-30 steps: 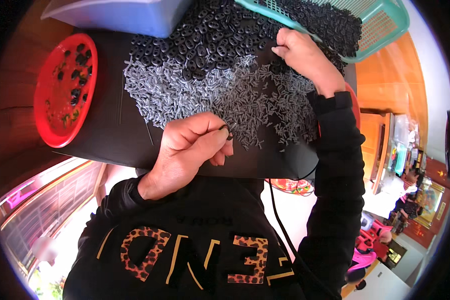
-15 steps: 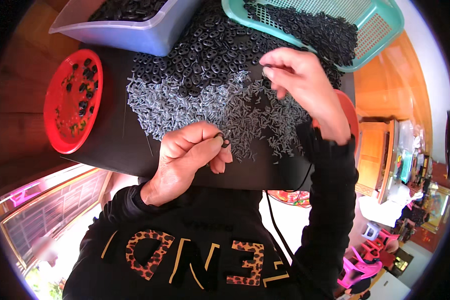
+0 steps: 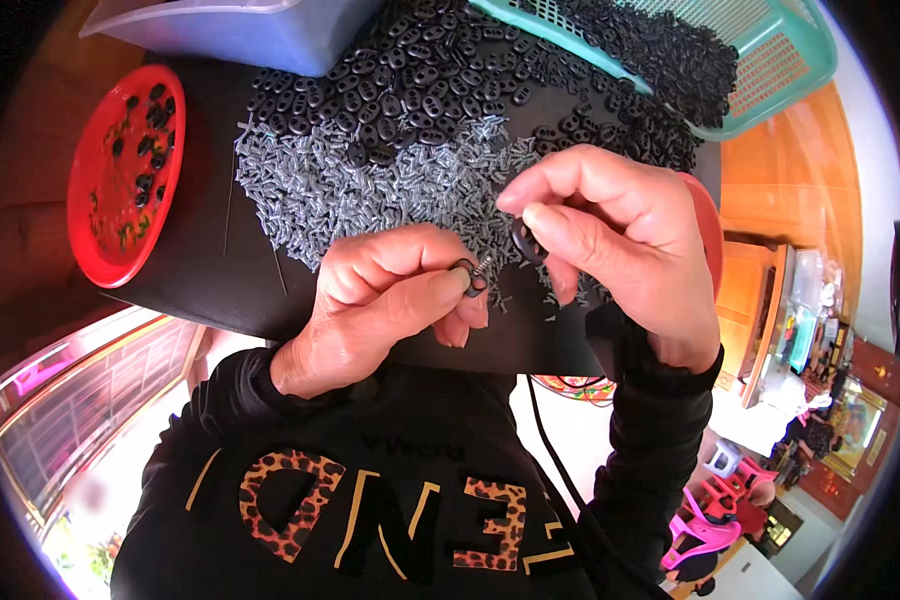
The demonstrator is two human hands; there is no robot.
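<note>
My left hand (image 3: 380,300) is closed around a small black ring part with a little metal spring (image 3: 473,274) sticking out between thumb and forefinger. My right hand (image 3: 610,230) pinches a black oval plastic piece (image 3: 526,243) just to the right of that spring, the two nearly touching. Both hands hover over a black board (image 3: 200,270) on my lap. A heap of small grey metal springs (image 3: 370,180) lies under and behind the hands. Beyond it sits a pile of black oval pieces (image 3: 440,90).
A red round tray (image 3: 95,215) with a few black pieces lies at the board's left. A pale blue tub (image 3: 240,35) stands at the back, a teal mesh basket (image 3: 780,60) of black pieces at the back right. Orange wooden furniture is on the right.
My right hand left the far pile near the basket and came down and left with a black oval piece, meeting my left hand. The left hand stayed closed on its ring and spring.
</note>
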